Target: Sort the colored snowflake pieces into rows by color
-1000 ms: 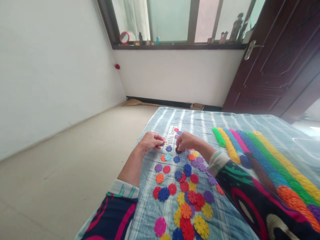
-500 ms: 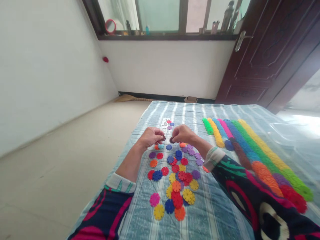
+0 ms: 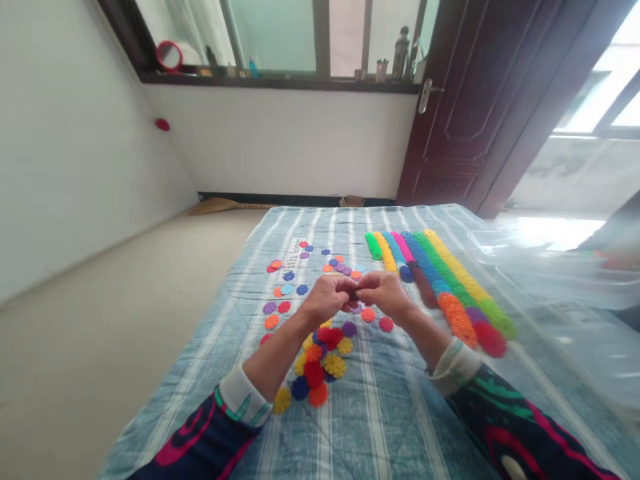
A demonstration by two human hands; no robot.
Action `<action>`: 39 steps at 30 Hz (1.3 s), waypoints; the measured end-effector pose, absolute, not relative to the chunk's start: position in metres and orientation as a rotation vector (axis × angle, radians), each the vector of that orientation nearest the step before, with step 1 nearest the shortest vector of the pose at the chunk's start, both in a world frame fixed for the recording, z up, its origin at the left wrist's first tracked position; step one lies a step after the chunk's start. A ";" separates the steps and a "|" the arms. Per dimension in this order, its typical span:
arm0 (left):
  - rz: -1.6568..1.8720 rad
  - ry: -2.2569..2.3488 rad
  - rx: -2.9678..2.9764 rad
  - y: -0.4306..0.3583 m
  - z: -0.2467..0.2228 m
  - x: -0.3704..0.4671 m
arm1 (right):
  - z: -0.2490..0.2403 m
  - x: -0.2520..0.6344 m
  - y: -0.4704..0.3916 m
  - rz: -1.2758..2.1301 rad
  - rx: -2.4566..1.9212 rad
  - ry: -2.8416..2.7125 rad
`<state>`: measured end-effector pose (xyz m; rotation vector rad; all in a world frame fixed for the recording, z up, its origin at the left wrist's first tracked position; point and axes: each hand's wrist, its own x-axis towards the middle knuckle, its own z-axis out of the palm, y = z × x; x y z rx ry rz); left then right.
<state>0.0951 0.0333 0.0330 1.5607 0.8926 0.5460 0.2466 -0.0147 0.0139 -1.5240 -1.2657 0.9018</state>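
Observation:
Over the bed, my left hand and my right hand meet fingertip to fingertip. Both are closed in a pinch around small dark brown notched plastic discs, mostly covered by the fingers; I cannot tell whether the discs are joined. Beneath and in front of my hands lie loose notched discs in several colours, among them a yellow disc, an orange disc and a purple disc. Some overlap in a heap, others lie singly on the striped cloth.
Right of my hands, discs are stacked in long colour rows, such as a green row and a brown row. Clear plastic containers stand beyond them. A door and a broom are farther back.
My hands were apart, each pinching a brown disc; now they have come together, farther right over the cloth. The head view has turned to the right.

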 end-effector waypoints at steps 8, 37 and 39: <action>0.318 0.766 1.596 -0.018 0.021 0.121 | 0.015 0.268 -0.090 0.814 -1.826 -1.415; 0.586 1.390 2.063 -0.010 0.027 -0.004 | 0.008 0.360 -0.083 -0.149 -2.272 -2.137; 0.506 1.376 2.176 -0.011 0.025 -0.004 | 0.011 0.352 -0.088 -0.187 -2.293 -2.086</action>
